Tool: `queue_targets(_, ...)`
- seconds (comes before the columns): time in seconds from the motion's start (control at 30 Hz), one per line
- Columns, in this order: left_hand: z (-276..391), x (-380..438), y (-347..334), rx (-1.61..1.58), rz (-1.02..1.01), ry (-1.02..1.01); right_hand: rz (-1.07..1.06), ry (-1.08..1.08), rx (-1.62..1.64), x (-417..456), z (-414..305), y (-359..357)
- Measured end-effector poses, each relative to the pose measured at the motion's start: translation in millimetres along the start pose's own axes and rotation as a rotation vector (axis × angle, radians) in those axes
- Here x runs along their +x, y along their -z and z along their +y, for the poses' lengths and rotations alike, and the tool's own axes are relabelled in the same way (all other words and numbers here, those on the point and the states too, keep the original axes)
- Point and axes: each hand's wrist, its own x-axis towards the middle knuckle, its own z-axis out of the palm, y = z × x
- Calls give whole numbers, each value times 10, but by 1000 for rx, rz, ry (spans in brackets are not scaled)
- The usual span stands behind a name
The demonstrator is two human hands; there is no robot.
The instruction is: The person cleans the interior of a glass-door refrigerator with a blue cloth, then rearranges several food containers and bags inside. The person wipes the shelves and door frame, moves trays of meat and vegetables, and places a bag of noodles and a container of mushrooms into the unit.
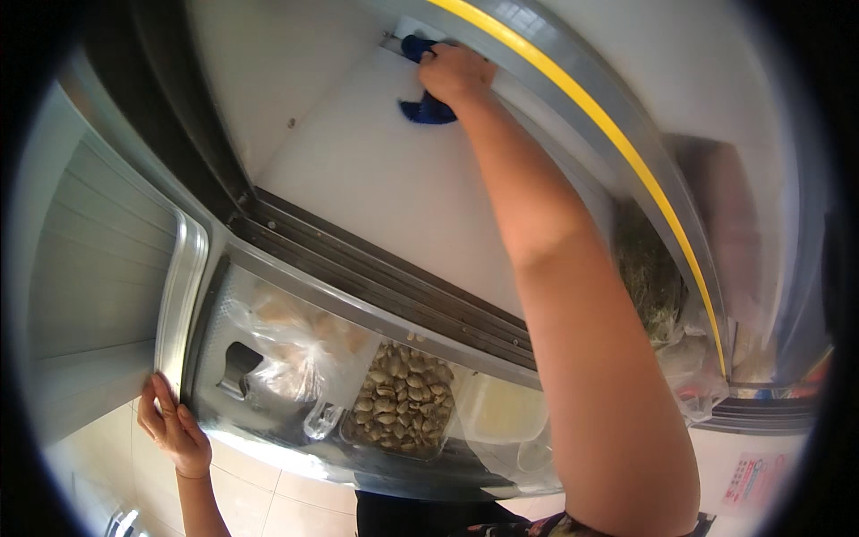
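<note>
My right hand (456,74), arm stretched across the view, grips a dark blue cloth (429,111) inside a white-walled cabinet, probably a freezer. The cloth lies against the upper corner of the white liner (376,168), beside a small metal fitting (390,44). Part of the cloth is hidden by my fingers. At the lower left, my left hand (171,426) holds the lower end of a shiny metal edge trim (182,295), its fingers and thumb around the corner.
Dark grooved tracks (376,268) border the white interior. Nearer me are a clear tub of clams (402,403), knotted plastic bags (302,349) and a pale tub (503,406). A yellow-striped curved edge (604,134) arches on the right, near bagged greens (647,268). Tiled floor (295,497) shows below.
</note>
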Motion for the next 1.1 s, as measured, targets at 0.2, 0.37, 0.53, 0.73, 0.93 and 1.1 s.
queue_targets(0.2, 14, 20, -6, -33, 13, -24, -44, -207, 32, -608, 1260, 67)
queue_targets(0.37, -5, -8, 12, 12, 6, -31, -89, -301, -132, -1101, 2145, 215)
queue_targets(0.53, 14, 14, -29, -32, 38, -38, -20, -233, -251, -1356, 2798, 289)
queue_targets(0.73, 4, 34, -59, -23, 76, -84, -31, -147, -297, -1551, 2832, 410)
queue_targets(0.93, 32, 27, 4, 25, 84, -75, -77, -65, 26, -3015, 2265, 882)
queue_targets(1.1, 54, 39, 22, 55, 83, -80, -49, 45, 2, -3303, 2449, 945)
